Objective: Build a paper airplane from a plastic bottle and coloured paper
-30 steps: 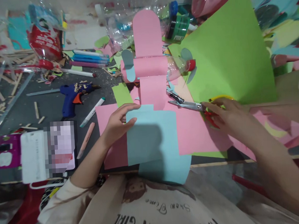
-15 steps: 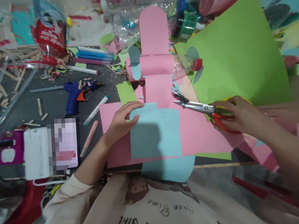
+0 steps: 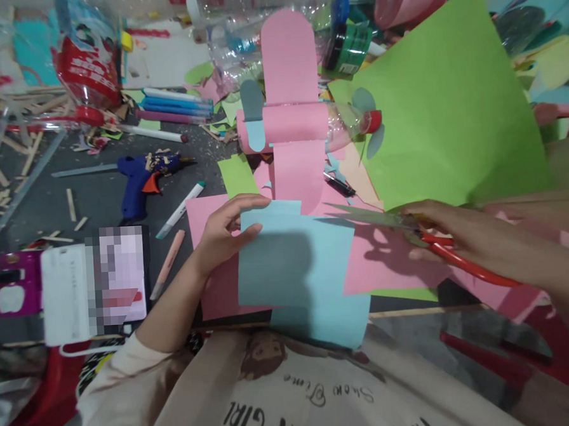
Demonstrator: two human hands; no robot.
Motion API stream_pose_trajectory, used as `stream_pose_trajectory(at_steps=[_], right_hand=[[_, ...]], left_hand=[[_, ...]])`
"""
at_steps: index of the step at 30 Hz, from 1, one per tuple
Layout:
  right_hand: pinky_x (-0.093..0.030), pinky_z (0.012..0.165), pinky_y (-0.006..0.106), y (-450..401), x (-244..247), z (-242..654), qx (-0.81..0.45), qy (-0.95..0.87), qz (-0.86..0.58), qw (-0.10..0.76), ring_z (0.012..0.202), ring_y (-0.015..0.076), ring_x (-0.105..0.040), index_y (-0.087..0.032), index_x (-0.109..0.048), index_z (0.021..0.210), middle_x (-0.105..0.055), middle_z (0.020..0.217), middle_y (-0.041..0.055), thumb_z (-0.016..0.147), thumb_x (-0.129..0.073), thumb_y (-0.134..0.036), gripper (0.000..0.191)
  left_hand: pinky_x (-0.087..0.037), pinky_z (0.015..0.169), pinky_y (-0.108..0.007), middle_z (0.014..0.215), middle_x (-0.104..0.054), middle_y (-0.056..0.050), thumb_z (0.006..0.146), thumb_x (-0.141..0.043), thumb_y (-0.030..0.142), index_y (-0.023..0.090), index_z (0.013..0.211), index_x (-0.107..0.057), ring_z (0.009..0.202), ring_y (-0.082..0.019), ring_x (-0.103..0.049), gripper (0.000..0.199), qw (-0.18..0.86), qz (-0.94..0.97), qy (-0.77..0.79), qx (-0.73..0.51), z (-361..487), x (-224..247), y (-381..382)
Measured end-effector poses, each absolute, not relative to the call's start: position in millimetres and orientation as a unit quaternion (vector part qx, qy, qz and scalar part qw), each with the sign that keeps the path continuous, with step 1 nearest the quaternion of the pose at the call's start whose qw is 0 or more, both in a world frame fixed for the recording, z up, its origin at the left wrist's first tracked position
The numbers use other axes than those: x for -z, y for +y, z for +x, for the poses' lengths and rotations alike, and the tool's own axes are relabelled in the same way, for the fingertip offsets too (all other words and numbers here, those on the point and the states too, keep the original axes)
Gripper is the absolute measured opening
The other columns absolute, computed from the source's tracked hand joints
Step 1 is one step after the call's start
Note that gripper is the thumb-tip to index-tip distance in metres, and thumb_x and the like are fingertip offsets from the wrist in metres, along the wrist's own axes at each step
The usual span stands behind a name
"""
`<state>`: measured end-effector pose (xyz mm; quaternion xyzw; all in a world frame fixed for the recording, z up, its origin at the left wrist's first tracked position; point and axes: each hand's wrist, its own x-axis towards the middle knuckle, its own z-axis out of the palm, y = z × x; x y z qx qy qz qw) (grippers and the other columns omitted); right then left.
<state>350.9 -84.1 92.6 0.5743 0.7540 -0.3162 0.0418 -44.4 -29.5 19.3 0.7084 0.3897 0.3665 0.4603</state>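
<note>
A light blue paper sheet [image 3: 272, 264] lies over a pink sheet [image 3: 387, 265], turned slightly askew. At its upper left corner my left hand [image 3: 228, 232] grips it, with thumb and fingertips on the paper. My right hand [image 3: 447, 230] is closed round scissors [image 3: 473, 268] with red and yellow handles. Their blades are somewhat blurred and point left, with the tips over the sheet's upper right edge. A second light blue piece [image 3: 319, 322] hangs over the table's front edge. Behind the sheet lies a plastic bottle [image 3: 346, 122] wrapped in pink paper, with long pink paper wings [image 3: 290, 60].
A blue glue gun [image 3: 135, 183], markers [image 3: 182, 212] and a phone [image 3: 123, 272] are on the left. A large green sheet [image 3: 451, 115] covers the right. A black-handled cutter or pen [image 3: 340, 184] lies near the blade tips. Wood sticks and bottles crowd the back.
The light blue sheet has turned slightly and its right side has shifted right. My right hand has turned the scissors, bringing their blades over the sheet's upper right edge. My left hand keeps its hold.
</note>
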Motion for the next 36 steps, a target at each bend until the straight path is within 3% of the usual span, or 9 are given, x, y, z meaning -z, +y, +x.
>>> stream_pose_trajectory(at_steps=[4, 9, 17, 23, 29, 36], right_hand=[[-0.048, 0.058, 0.038, -78.4, -93.7, 325.3, 0.336, 0.77, 0.54, 0.052, 0.074, 0.0281, -0.067, -0.027, -0.062, 0.121, -0.069, 0.091, 0.0114, 0.095, -0.041, -0.06, 0.047], [-0.047, 0.057, 0.037, -73.9, -97.4, 307.7, 0.33, 0.778, 0.531, 0.068, 0.073, 0.0285, -0.068, -0.023, -0.063, 0.115, -0.07, 0.091, 0.012, 0.091, -0.045, -0.06, 0.048], [-0.049, 0.056, 0.039, -72.3, -98.0, 326.9, 0.343, 0.77, 0.532, 0.08, 0.076, 0.0307, -0.071, -0.024, -0.061, 0.123, -0.075, 0.104, 0.0137, 0.093, -0.04, -0.05, 0.044], [-0.047, 0.057, 0.036, -72.8, -97.2, 308.9, 0.39, 0.759, 0.516, 0.076, 0.072, 0.028, -0.068, -0.026, -0.064, 0.108, -0.072, 0.088, 0.009, 0.09, -0.047, -0.061, 0.042], [-0.045, 0.059, 0.034, -73.3, -97.2, 298.8, 0.405, 0.754, 0.512, 0.073, 0.072, 0.0259, -0.067, -0.024, -0.062, 0.118, -0.072, 0.091, 0.0095, 0.089, -0.052, -0.061, 0.049], [-0.047, 0.062, 0.034, -70.2, -98.1, 298.0, 0.426, 0.742, 0.511, 0.08, 0.074, 0.0255, -0.066, -0.025, -0.062, 0.113, -0.071, 0.092, 0.0083, 0.091, -0.051, -0.062, 0.044]], left_hand=[[-0.054, 0.072, -0.024, 0.117, -0.075, -0.01, 0.091, -0.072, 0.031, 0.022, 0.118, -0.072, 0.103, -0.018, -0.071, 0.028, 0.433, 0.741, 0.343, -0.381, -43.4, -20.4, -30.4], [-0.057, 0.094, -0.032, 0.114, -0.076, -0.009, 0.093, -0.068, 0.021, 0.023, 0.12, -0.07, 0.113, -0.019, -0.07, 0.027, 0.415, 0.767, 0.291, -0.393, -40.4, -21.9, -30.9], [-0.057, 0.096, -0.032, 0.114, -0.076, -0.009, 0.091, -0.07, 0.019, 0.022, 0.119, -0.07, 0.112, -0.019, -0.071, 0.029, 0.417, 0.76, 0.294, -0.403, -44.3, -20.8, -29.5], [-0.058, 0.097, -0.034, 0.115, -0.075, -0.01, 0.091, -0.068, 0.014, 0.022, 0.122, -0.069, 0.113, -0.019, -0.071, 0.032, 0.429, 0.767, 0.274, -0.391, -40.9, -21.0, -31.2], [-0.059, 0.096, -0.037, 0.114, -0.076, -0.011, 0.091, -0.067, 0.017, 0.021, 0.12, -0.07, 0.112, -0.021, -0.071, 0.029, 0.437, 0.766, 0.28, -0.38, -39.3, -22.9, -31.3], [-0.059, 0.092, -0.036, 0.113, -0.076, -0.012, 0.091, -0.069, 0.026, 0.021, 0.117, -0.072, 0.11, -0.022, -0.071, 0.026, 0.453, 0.746, 0.303, -0.382, -41.1, -20.0, -31.0]])
